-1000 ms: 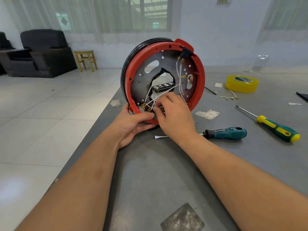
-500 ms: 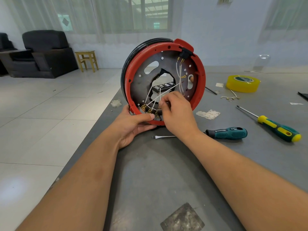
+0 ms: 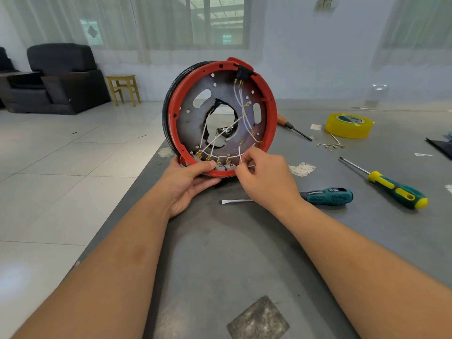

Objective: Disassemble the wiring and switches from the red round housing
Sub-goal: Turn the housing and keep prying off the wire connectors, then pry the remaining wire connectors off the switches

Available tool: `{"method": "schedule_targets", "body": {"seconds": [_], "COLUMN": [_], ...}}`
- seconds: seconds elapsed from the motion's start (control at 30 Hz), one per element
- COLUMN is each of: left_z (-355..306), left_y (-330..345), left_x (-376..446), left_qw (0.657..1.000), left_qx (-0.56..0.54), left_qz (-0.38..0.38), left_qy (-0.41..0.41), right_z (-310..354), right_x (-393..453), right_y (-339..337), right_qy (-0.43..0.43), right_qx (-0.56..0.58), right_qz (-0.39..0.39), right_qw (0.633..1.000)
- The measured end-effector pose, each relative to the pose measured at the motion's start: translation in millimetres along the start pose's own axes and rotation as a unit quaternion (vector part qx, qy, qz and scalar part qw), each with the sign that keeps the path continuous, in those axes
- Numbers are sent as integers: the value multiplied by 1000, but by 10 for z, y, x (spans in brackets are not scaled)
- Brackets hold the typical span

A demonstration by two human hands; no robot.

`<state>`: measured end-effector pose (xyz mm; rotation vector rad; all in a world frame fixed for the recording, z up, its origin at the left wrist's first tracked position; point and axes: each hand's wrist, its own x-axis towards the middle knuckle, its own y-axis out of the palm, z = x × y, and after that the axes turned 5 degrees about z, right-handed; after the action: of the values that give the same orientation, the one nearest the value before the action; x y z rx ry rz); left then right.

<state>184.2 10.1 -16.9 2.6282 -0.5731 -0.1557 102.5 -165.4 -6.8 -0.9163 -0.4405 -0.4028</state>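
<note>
- Left hand (image 3: 188, 182) grips the near bottom rim of the red round housing (image 3: 267, 123), thumb over the edge beside the switches. Right hand (image 3: 263, 177) pinches a white wire (image 3: 241, 155) between thumb and forefinger at the near-right bottom of the rim.
- Grey table (image 3: 220, 253): housing stands on edge near its left side, just past both hands, open face towards the camera, turned a little to the right. Disc axis runs roughly near-far.
- Grey inner plate (image 3: 195, 118) has a ragged centre hole; more white leads cross it from a black switch (image 3: 243, 70) at the top of the rim down to the bottom.
- Row of grey switch blocks (image 3: 225, 166) with brass terminals (image 3: 198, 154) sits along the bottom rim, running left-right, between the two hands. Left thumb is touching or just beside them; right hand is at the row's right end.
- Pinched wire runs roughly upright from the fingers into the housing. My read: the next pull goes near/down, away from the plate, with the left hand bracing the rim.
- Right of the housing: yellow tape roll (image 3: 348, 124) far, yellow-green screwdriver (image 3: 391, 187), teal flat screwdriver (image 3: 318, 196) just right of the right wrist, loose wire piece (image 3: 330, 144) already out.
</note>
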Motion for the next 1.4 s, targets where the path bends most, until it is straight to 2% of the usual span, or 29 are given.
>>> {"method": "schedule_targets", "body": {"seconds": [0.13,0.27,0.33,0.53,0.8,1.1,1.23,1.3,1.4], "left_z": [7,21,50,140,155,164,174,175,169], "left_y": [11,42,75,192,159,167,164,166,173], "left_x": [21,31,45,113,163,163,177,177,169], "left_qw": [1000,999,999,997,995,995,995,995,995], "left_qx": [-14,12,15,7,-4,16,18,17,17], "left_qz": [-11,-20,-31,-53,-67,-60,-58,-59,-59], "left_qy": [5,25,33,56,73,79,83,82,79], "right_z": [-157,-516,-723,-1194,-1505,-1644,-1642,-1606,-1545], "right_x": [16,222,336,619,881,1044,1009,951,895], "right_y": [-215,-423,-507,-704,-758,-734,-788,-838,-858], "right_qy": [26,152,202,278,286,283,242,207,179], "right_qx": [-28,-17,-54,-166,-220,-208,-248,-276,-306], "right_qz": [12,10,46,140,141,100,94,128,232], "right_qw": [999,988,977,936,922,931,933,930,906]}}
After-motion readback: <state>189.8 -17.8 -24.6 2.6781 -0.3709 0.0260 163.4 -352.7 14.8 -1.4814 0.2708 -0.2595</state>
